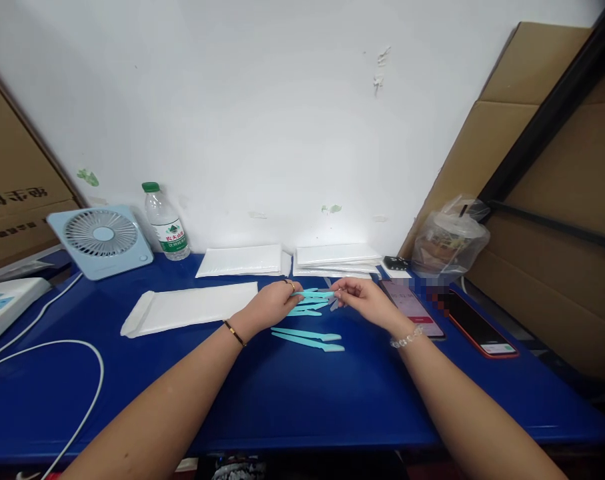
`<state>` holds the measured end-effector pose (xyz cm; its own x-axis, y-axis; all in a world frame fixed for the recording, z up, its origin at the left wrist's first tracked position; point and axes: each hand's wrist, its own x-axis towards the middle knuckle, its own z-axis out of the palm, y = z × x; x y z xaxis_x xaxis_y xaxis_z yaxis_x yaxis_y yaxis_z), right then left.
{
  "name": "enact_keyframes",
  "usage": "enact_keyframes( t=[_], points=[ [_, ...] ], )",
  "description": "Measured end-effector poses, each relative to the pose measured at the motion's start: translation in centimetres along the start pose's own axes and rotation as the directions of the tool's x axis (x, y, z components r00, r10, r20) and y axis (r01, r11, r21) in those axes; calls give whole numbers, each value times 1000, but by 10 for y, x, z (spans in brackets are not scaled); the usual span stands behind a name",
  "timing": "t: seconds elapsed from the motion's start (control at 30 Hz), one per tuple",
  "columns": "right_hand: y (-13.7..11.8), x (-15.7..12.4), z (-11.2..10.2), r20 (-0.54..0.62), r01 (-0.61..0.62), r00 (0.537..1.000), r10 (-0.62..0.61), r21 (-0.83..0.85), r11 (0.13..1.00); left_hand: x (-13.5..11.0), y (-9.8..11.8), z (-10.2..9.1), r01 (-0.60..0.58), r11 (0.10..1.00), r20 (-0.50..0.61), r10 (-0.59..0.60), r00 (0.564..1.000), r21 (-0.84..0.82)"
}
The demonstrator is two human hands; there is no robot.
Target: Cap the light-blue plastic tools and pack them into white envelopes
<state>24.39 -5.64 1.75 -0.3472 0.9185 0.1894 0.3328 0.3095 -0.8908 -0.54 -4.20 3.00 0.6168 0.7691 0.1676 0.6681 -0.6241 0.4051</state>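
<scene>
Two hands on one thin stick

The left hand (277,303) and right hand (365,300) pinch a blue-green stick (318,294), one near each end, over the blue table (302,400). From it, more sticks (307,313) lie close by at six o'clock, with a loose pair (307,335) farther that way. A white envelope (192,307) is at nine o'clock. The stick looks light, stiff and smooth, so it might slip or snap. Best to hold the slim handle, not the wider end.
</scene>
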Motion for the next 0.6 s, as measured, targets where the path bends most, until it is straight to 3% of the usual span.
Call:
enact_keyframes(
  t=[0.13,0.27,0.43,0.6],
  points=[
    [-3,-4,1,149,-88,985,82,29,996,-2,4,0,-21,1000,72,21,997,-3],
    [0,-6,-5,314,-58,945,94,-122,991,-5,6,-1,-29,999,210,33,977,-21],
    [15,-2,-10,80,80,996,-49,-448,890,-5,2,0,-3,983,111,-17,994,182],
    [21,0,-7,132,101,991,-35,-536,838,-2,-1,4,34,968,95,-59,994,249]
  ],
)
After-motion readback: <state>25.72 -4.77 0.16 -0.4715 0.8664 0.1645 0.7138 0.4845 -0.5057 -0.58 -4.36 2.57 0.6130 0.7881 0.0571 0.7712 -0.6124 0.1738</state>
